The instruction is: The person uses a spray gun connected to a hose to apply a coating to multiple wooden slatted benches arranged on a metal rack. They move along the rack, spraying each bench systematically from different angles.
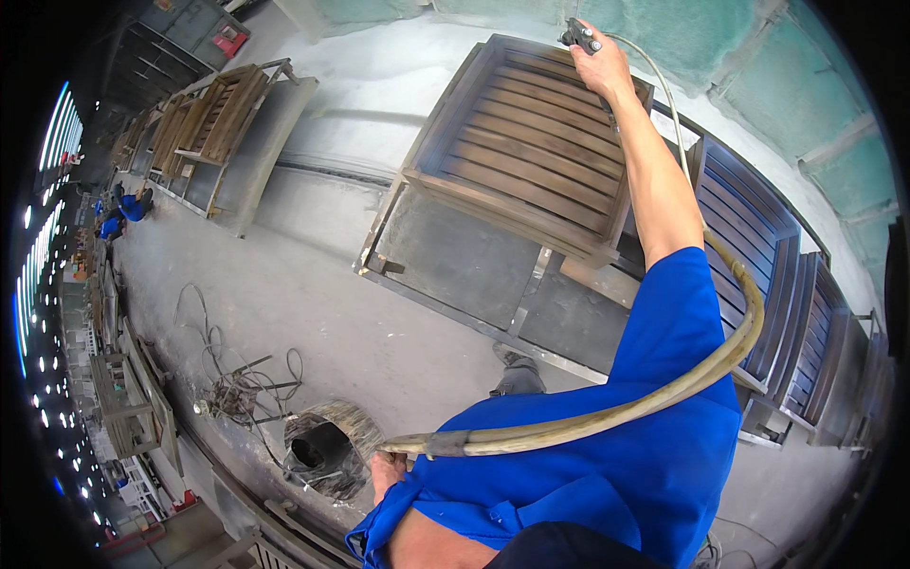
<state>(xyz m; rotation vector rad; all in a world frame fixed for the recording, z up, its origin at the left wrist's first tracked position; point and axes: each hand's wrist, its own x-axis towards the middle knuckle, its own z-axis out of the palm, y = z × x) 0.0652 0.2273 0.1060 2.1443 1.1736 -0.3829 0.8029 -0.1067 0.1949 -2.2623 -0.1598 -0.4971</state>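
My right arm stretches out over the slatted wooden furniture piece [531, 142], which lies on a low flat cart [455, 247]. At its far edge my right hand [603, 72] is closed around a spray gun [579, 36]. A thin hose [666, 87] leaves the gun and runs back along my arm. A thick yellowed hose [607, 417] loops down from beside that arm and crosses my body to the left. My left hand [386, 471], low at my side, is closed at this hose's far end; its fingers are partly hidden.
Darker slatted pieces [744, 218] stand on carts to the right. Another cart [275, 133] with wooden frames is at the far left. A plastic-wrapped round container [327, 446] and tangled cables [242, 384] lie on the floor. A greenish wall [796, 85] rises behind. People in blue [123, 211] are far left.
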